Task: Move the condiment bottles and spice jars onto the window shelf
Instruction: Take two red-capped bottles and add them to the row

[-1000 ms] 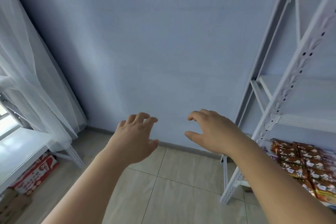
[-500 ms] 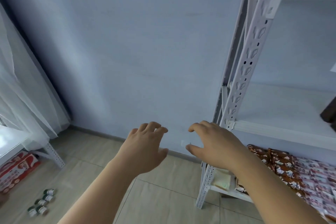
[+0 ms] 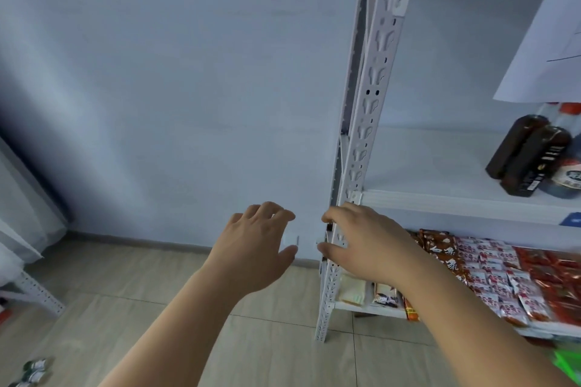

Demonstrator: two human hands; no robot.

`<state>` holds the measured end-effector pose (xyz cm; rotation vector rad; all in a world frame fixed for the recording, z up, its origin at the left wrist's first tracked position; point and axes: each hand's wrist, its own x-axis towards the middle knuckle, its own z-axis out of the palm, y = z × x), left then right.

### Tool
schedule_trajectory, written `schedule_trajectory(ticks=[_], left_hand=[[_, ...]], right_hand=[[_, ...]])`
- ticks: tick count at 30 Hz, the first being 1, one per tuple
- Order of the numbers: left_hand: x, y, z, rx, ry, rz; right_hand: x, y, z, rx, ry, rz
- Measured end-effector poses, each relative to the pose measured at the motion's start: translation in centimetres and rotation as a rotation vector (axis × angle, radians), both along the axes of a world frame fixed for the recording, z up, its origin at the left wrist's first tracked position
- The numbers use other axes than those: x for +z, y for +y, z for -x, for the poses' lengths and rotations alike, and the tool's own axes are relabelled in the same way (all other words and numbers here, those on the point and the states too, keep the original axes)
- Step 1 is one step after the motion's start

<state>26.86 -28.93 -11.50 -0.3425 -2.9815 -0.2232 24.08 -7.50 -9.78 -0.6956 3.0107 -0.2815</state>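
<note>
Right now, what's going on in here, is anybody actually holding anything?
No. A person's left hand and right hand are both out in front, fingers spread, empty. They face a white metal rack. Dark condiment bottles stand at the right end of its middle shelf, untouched, with red snack packets on the shelf below. A few small green-capped jars lie on the floor, lower left.

A storeroom or small shop stockroom: a white slotted metal rack (image 3: 371,122) stands against a bare blue wall (image 3: 188,88), holding dark sauce bottles (image 3: 528,157) above rows of red snack packets (image 3: 509,276), over a tiled floor (image 3: 125,308).
</note>
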Motion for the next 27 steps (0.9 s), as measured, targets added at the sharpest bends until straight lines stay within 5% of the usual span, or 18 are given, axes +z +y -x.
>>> schedule_trajectory(ticks=[27], left_hand=[[0.7,31.1,6.5,-0.152,0.0,0.014]], right_hand=[[2.1,34.5,3.4,-0.283,0.015,0.071]])
